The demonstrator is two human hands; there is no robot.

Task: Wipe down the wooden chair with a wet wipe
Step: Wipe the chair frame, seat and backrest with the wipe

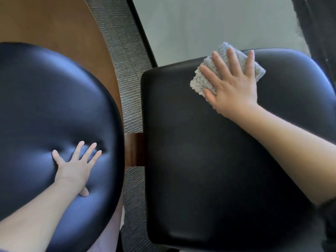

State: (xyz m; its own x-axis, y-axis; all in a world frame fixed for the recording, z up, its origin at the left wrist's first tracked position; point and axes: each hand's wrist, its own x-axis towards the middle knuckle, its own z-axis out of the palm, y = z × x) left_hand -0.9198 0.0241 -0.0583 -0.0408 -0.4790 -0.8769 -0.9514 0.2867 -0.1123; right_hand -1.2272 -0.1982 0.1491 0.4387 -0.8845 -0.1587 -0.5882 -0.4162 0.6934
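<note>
A chair with a black padded seat (209,160) fills the centre and right; a piece of its brown wooden frame (134,150) shows at the seat's left edge. My right hand (231,82) lies flat with straight, spread fingers on a folded white wet wipe (198,80), pressing it onto the far part of the seat. My left hand (76,164) rests flat, fingers spread, on a black rounded cushion (45,106) at the left, denting its surface.
A brown wooden surface (54,24) curves behind the rounded cushion at the upper left. Dark ribbed carpet (125,79) runs between the two black seats. A grey floor (218,24) lies beyond a dark strip at the top.
</note>
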